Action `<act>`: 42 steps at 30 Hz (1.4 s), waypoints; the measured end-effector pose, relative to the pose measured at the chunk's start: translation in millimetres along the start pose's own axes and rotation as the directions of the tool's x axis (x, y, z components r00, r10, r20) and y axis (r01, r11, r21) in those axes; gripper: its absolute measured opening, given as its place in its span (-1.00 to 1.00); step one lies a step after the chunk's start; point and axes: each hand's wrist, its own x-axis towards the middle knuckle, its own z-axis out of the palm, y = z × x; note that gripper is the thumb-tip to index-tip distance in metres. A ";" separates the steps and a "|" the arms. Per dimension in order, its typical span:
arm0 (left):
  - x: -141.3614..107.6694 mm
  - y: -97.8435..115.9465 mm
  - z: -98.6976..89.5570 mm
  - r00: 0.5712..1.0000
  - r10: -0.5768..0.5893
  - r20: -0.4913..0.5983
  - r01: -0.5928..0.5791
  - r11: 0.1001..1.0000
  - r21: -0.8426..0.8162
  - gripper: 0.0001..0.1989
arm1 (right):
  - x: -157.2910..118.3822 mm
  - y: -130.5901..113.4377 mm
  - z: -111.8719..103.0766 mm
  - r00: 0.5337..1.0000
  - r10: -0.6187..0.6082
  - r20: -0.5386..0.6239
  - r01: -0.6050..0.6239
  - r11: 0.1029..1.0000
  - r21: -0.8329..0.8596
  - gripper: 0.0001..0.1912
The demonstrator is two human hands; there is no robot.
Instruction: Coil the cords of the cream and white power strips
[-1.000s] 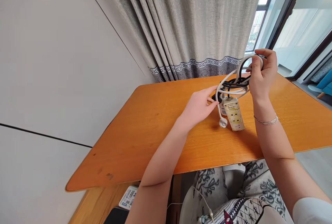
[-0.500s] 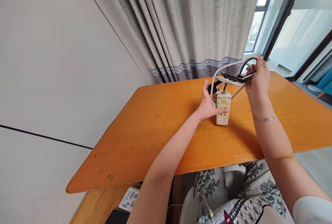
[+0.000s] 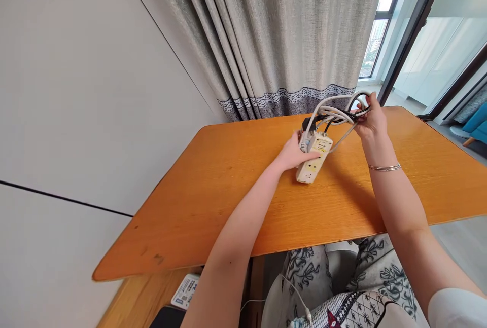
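Presently gripping power strip [image 3: 312, 168] with curled fingers of left hand [image 3: 291, 155]; pinching white and black cables [image 3: 337, 111] in closed right hand [image 3: 374, 123]; looped, seemingly unbound.

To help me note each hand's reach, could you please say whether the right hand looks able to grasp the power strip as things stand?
Probably not: the right hand is occupied with the looped cables, which lie between it and the power strip, and the left hand grips the latter.
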 end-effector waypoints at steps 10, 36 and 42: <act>-7.7 -17.2 -79.8 0.927 -0.365 -0.085 0.351 0.767 0.537 -0.25 | -49.9 57.1 40.7 0.784 0.607 0.130 -0.614 0.789 0.020 -0.89; -30.4 -93.4 -214.8 0.766 -0.462 -0.446 0.612 0.314 0.726 -0.20 | -90.1 130.5 34.1 0.773 0.568 0.282 -0.528 0.823 -0.212 -0.88; -30.4 -67.2 -179.1 0.813 -0.369 -0.451 0.546 0.211 0.811 -0.11 | -92.3 131.5 34.5 0.787 0.545 0.290 -0.485 0.836 -0.255 -0.89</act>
